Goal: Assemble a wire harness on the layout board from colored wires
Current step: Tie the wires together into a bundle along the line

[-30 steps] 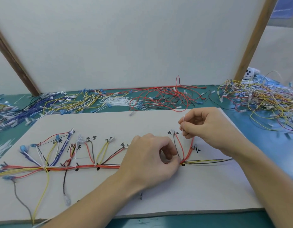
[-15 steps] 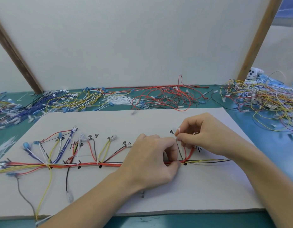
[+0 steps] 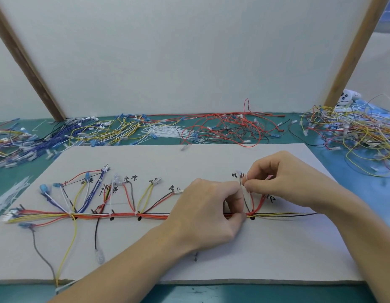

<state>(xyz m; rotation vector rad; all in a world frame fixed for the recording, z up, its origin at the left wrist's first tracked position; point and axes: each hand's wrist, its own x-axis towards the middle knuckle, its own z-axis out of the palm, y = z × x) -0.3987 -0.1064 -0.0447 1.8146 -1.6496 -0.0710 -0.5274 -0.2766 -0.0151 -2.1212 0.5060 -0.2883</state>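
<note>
Right hand dropping lower toward the branch, bringing its pinched white tie end down from where it was held a second ago.

The right hand is pinching a thin white plastic cable tie between fingertips, just above the breakout where a red and a dark wire are rising from the long horizontal bundle of red, orange, yellow and black wires; the left hand is closing thumb and forefinger on that bundle beside the black dot mark, pressing it onto the flat pale grey layout board. This looks like a tie being cinched at this junction. The harness is lying along the board's drawn line, several colored branches already fanning out leftward, on the green tabletop.
</note>
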